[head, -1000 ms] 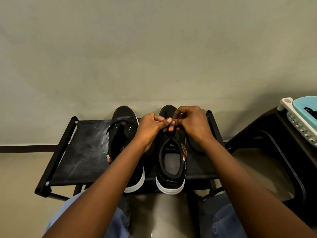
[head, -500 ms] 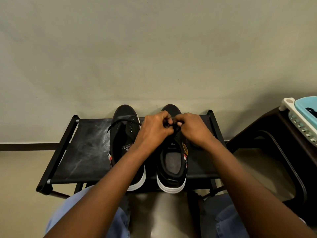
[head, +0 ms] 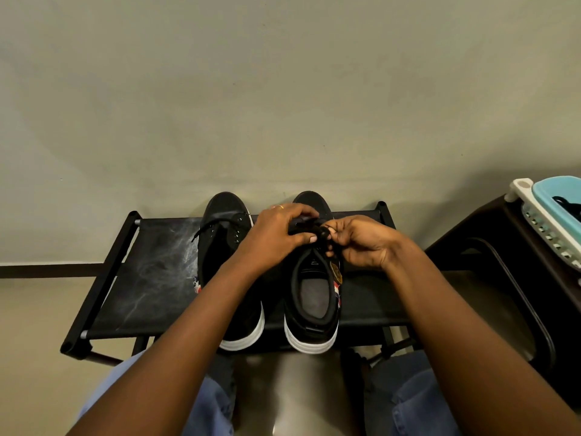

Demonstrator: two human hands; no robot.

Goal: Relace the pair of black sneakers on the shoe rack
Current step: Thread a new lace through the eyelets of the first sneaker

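Head view: black sneakers point(head: 225, 212), toes toward wall point(head: 283, 89)

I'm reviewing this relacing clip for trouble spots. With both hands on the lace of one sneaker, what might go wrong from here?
1. The sneaker being laced has its heel at the front edge of the rack; a pull on the lace by the left hand and right hand might drag it off.
2. On the other sneaker, a loose lace end trails sideways near the left forearm, which could snag it.
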